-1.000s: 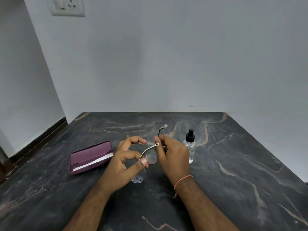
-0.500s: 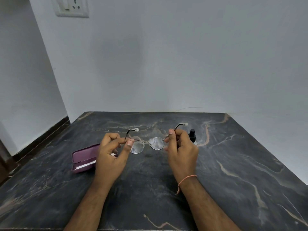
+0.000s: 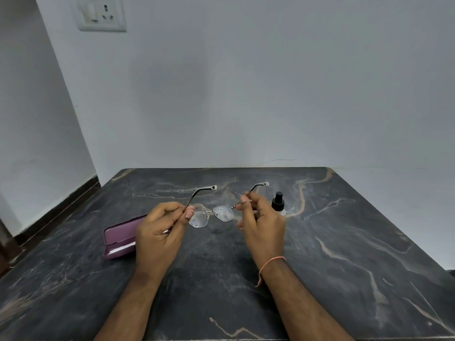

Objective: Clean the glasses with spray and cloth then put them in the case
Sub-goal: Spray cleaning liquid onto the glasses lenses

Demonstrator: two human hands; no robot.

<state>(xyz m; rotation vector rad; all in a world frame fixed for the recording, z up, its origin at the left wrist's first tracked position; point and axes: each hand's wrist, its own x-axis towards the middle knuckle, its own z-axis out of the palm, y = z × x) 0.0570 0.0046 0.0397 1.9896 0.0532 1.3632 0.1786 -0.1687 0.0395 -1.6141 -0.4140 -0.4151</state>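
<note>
Spanning room corner: dark marble table (image 3: 344, 242)

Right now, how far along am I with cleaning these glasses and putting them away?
Spraying looks done: droplets speckle both lenses of the glasses, and the spray bottle stands on the table. In hand: the left hand and right hand each pinch a temple arm, holding the frame open above the table. Left: wiping (no cloth clearly visible), then folding them into the open purple case.
</note>
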